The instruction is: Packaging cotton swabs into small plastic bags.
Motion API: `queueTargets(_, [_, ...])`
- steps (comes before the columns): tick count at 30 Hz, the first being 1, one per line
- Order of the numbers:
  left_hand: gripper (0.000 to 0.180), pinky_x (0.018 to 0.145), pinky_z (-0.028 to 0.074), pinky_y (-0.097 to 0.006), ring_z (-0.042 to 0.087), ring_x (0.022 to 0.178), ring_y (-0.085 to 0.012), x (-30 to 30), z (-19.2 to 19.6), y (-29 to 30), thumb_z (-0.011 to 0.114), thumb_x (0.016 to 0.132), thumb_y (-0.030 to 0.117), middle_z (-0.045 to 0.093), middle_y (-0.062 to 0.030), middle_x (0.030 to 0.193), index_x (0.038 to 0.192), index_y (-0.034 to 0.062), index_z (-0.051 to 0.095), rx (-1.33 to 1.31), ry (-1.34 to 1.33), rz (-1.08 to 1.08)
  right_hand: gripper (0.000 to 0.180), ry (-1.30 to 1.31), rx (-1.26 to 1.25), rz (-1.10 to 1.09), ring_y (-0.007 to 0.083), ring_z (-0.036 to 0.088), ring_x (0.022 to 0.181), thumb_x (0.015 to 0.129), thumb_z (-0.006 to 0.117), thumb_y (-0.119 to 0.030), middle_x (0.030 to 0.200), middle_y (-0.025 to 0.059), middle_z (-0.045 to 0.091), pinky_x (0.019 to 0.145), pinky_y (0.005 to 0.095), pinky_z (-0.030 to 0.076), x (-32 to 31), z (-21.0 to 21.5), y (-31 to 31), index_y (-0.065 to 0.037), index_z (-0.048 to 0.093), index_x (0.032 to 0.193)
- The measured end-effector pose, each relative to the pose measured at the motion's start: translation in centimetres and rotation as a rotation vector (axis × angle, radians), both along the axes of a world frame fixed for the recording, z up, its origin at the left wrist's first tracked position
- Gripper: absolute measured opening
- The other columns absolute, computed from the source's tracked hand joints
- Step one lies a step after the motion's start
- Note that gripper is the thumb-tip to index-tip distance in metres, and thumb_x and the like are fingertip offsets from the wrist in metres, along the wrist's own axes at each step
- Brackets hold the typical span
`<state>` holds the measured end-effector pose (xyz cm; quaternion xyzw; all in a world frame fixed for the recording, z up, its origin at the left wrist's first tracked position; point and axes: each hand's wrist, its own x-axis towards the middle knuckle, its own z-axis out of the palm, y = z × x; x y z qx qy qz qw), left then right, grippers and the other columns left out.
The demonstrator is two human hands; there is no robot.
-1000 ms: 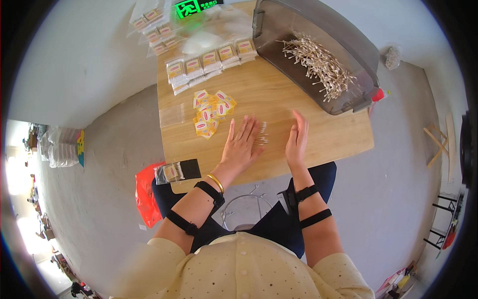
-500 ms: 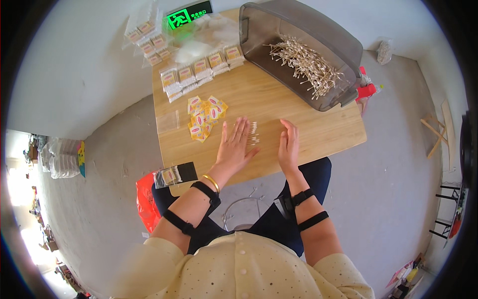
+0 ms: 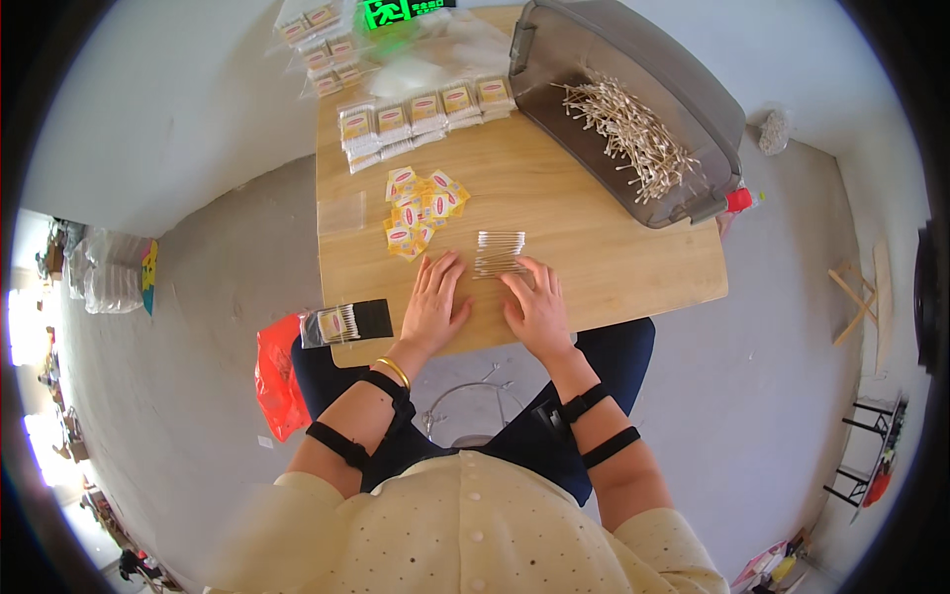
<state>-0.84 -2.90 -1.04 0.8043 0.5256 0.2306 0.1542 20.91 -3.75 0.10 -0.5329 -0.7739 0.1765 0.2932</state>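
My right grip (image 3: 539, 305) lies palm down with thumb and forefinger apart, clamped on nothing; its fingertips rest at the near right part of the swabs (image 3: 500, 245). My left grip (image 3: 431, 305) is spread and empty on the counter (image 3: 623, 267), its fingertips just beside the swabs' left ends but not touching them. The swabs lie crosswise in a loose row in front of me, near the middle, the far ones neatly parallel, the near ones less clear under my fingers.

To square this row well, I'd judge, I should press lightly, so the thin sticks roll flat instead of riding over each other, and use the left grip as a straight stop for their ends. Hard pressure could bend a stick or fray a tip.

Left and far of the row is a pile of yellow cards (image 3: 426, 210), with a clear bag (image 3: 341, 213) left of it. A pack (image 3: 336, 325) sits at the near left edge. Farther off stand the row of packs (image 3: 426, 109) and, far right, the grey tub (image 3: 693, 104) with its loose swabs (image 3: 638, 144).
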Motion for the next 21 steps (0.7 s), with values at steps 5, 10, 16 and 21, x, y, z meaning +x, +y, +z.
queueTargets(5, [0.054, 0.124, 0.027, -0.051, 0.044, 0.138, -0.0332, -0.1, -0.1, -0.1, 0.073, 0.085, 0.019, 0.049, -0.0144, 0.142, 0.133, 0.0051, 0.050, 0.005, -0.065, 0.013, 0.040, -0.011, 0.009, 0.003, 0.0384, 0.050, 0.120, 0.080, 0.073, -0.006, 0.132, 0.0144, 0.051, 0.104, 0.0481, 0.044, -0.7, -0.1, 0.7, -0.011, 0.067, 0.119])
queueTargets(10, [0.049, 0.124, 0.027, -0.051, 0.046, 0.135, -0.0332, -0.2, -0.2, -0.1, 0.073, 0.083, 0.019, 0.050, -0.0145, 0.139, 0.127, 0.0045, 0.055, 0.021, -0.083, 0.009, 0.037, 0.001, -0.017, -0.003, 0.0370, 0.049, 0.124, 0.078, 0.074, -0.006, 0.131, 0.0134, 0.052, 0.102, 0.0472, 0.043, -0.7, -0.5, 0.9, -0.011, 0.068, 0.115])
queueTargets(16, [0.045, 0.124, 0.026, -0.051, 0.045, 0.137, -0.0332, -0.4, -0.2, -0.1, 0.072, 0.084, 0.020, 0.050, -0.0148, 0.139, 0.125, 0.0075, 0.057, 0.006, -0.089, 0.007, 0.032, 0.006, 0.036, -0.010, 0.0359, 0.050, 0.118, 0.078, 0.074, -0.004, 0.127, 0.0130, 0.052, 0.099, 0.0476, 0.043, -1.2, 0.2, 1.9, -0.009, 0.069, 0.109])
queueTargets(21, [0.046, 0.124, 0.023, -0.056, 0.041, 0.141, -0.0316, -0.3, -0.1, -0.3, 0.069, 0.089, 0.026, 0.047, -0.0118, 0.144, 0.133, 0.0181, 0.057, 0.062, 0.044, -0.067, 0.026, -0.036, 0.077, -0.002, 0.0355, 0.051, 0.114, 0.075, 0.075, -0.004, 0.119, 0.0105, 0.054, 0.094, 0.0471, 0.044, -1.2, 0.1, 3.5, -0.010, 0.068, 0.100])
